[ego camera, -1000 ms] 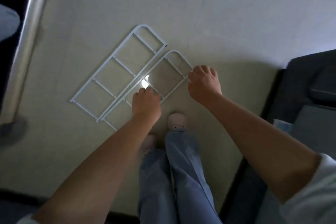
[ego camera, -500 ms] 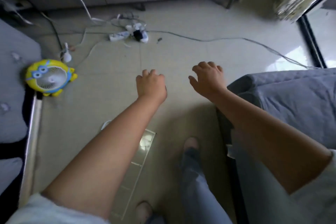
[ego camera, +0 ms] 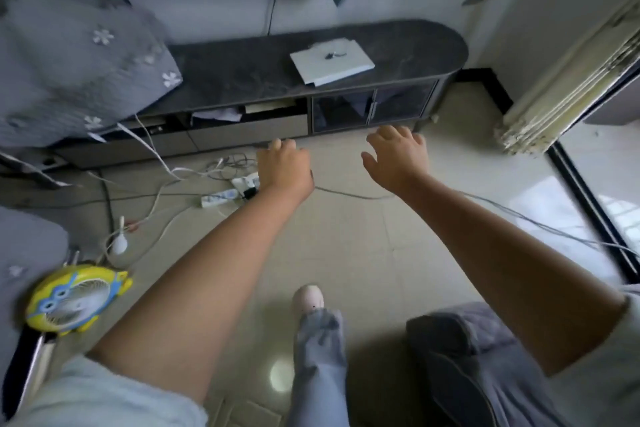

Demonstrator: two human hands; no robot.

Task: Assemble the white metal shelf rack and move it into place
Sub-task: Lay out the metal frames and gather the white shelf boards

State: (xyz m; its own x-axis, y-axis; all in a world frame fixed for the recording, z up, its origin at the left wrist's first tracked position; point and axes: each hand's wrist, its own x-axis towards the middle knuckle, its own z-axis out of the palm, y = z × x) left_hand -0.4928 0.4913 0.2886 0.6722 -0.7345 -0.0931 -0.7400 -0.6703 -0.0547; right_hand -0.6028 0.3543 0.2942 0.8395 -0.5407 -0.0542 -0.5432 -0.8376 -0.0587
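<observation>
My left hand point(ego camera: 284, 163) is held out in front of me over the floor, fingers loosely curled, holding nothing. My right hand point(ego camera: 398, 156) is beside it, fingers spread and relaxed, also empty. Only a sliver of a white rack side frame point(ego camera: 242, 411) shows on the floor at the bottom edge, behind my left forearm and next to my leg. The rest of the rack is out of view.
A long dark TV cabinet point(ego camera: 415, 42) runs along the far wall with a flat white box point(ego camera: 332, 62) on it. A power strip point(ego camera: 221, 198) and loose cables cross the floor. A yellow fan point(ego camera: 76, 295) sits left, a grey sofa point(ego camera: 485, 367) right.
My hands came off the two white side frames on the floor. The view swung up from them to the room, and both empty hands now reach forward toward the cabinet.
</observation>
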